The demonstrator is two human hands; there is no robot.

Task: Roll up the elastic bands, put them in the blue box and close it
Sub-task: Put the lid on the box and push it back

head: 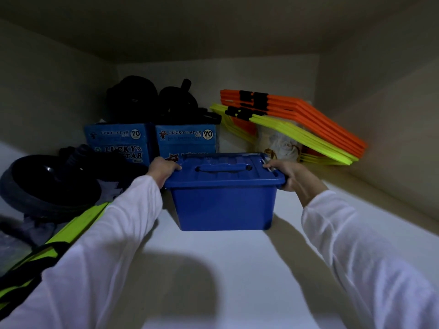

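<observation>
White shelf (pixel 213 252) with one lidded blue box (pixel 223 203), left hand (pixel 164 170) and right hand (pixel 288 174) fingers curled round its rim, two cartons (pixel 152 141) behind.

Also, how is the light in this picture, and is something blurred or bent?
Head view: dim overall; a dark shadow falls on the shelf before the blue box; the near sleeves are soft; wide-angle lens bends the shelf edges; black items at back left lose detail.
</observation>
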